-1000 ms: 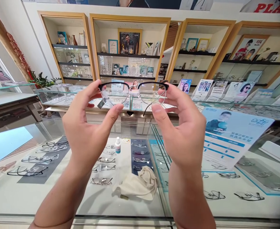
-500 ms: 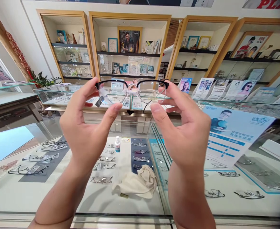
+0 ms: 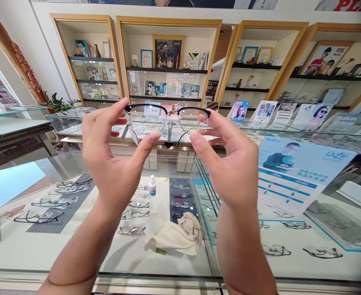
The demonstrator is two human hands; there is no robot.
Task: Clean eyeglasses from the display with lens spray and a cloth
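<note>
I hold a pair of black-rimmed glasses (image 3: 167,112) up at eye level over a glass display counter. My left hand (image 3: 113,157) pinches the left lens rim between thumb and fingers. My right hand (image 3: 229,164) pinches the right rim the same way. A small tag (image 3: 128,131) hangs from the frame by my left hand. The lenses are clear and the shelves show through them.
On the glass counter (image 3: 76,254) lie a crumpled beige cloth (image 3: 176,235) and a small white bottle (image 3: 151,186). Several glasses lie inside the case. A blue leaflet stand (image 3: 294,174) stands at the right. Wooden shelving (image 3: 168,61) lines the back wall.
Both hands shifted the glasses slightly left and turned them a little; the view tilted slightly. The grip is unchanged.
</note>
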